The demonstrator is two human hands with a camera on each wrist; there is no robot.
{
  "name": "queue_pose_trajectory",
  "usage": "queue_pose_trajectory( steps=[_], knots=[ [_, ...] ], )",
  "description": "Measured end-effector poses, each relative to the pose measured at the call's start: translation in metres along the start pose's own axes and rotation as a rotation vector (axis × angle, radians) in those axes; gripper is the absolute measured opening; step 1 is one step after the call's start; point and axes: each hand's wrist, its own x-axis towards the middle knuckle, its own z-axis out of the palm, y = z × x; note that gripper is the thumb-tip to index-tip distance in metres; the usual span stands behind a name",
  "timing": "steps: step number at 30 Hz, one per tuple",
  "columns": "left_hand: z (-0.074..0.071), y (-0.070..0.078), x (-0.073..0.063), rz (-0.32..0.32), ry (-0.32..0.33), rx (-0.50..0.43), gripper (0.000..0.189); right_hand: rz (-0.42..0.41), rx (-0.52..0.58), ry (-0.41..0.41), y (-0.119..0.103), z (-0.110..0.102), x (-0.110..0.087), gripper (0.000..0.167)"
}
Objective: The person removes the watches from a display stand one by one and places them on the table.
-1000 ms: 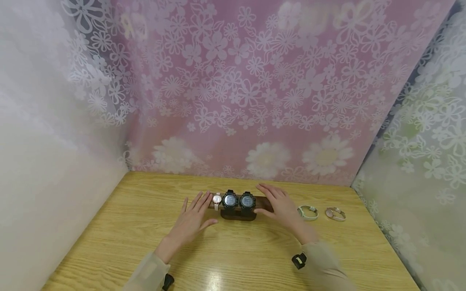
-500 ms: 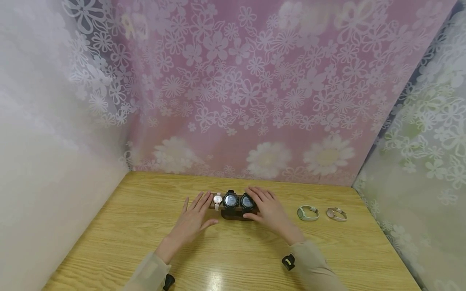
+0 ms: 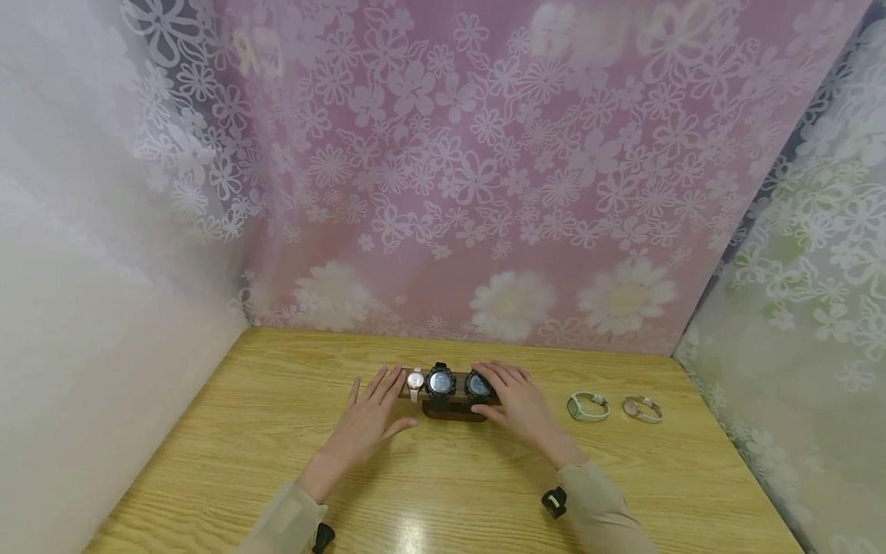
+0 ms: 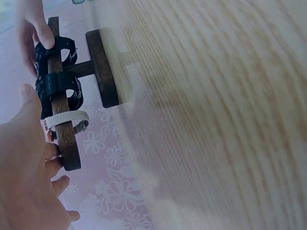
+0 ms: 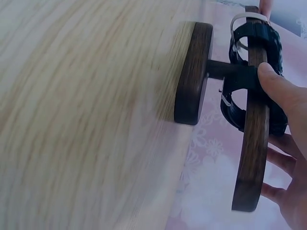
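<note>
A dark wooden watch stand (image 3: 443, 412) has a crossbar (image 4: 70, 151) on a post above its base. Looped on the bar from left to right are a small white-strapped watch (image 3: 414, 380), a chunky black watch (image 3: 440, 382) and a second black watch (image 3: 477, 385). My right hand (image 3: 524, 409) holds that second one, thumb on the near side and fingers over the far side; in the right wrist view, the thumb (image 5: 274, 82) presses against its strap. My left hand (image 3: 364, 422), fingers extended, touches the bar's left end beside the white-strapped watch.
On the wooden table (image 3: 443, 477), right of the stand, lie a pale green watch (image 3: 574, 408) and a pink-faced watch (image 3: 631, 407), both with straps looped. A pink flowered curtain (image 3: 443, 231) hangs behind the table, with pale walls or sheets at both sides.
My right hand moved left from the bar's right end onto the second black watch, then slid it a little right, opening a gap between the black watches. My left hand stayed put.
</note>
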Motion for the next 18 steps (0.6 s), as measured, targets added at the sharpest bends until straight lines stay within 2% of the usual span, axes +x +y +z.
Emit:
queue_pose_trajectory(
  steps=[12, 18],
  knots=[
    [0.004, -0.001, 0.000, 0.008, 0.030, -0.001, 0.084, 0.016, 0.065, 0.014, 0.024, -0.010, -0.018, 0.075],
    [0.004, -0.001, 0.000, 0.011, 0.027, 0.002, 0.084, 0.019, 0.054, 0.025, 0.037, -0.014, -0.026, 0.077]
  ],
)
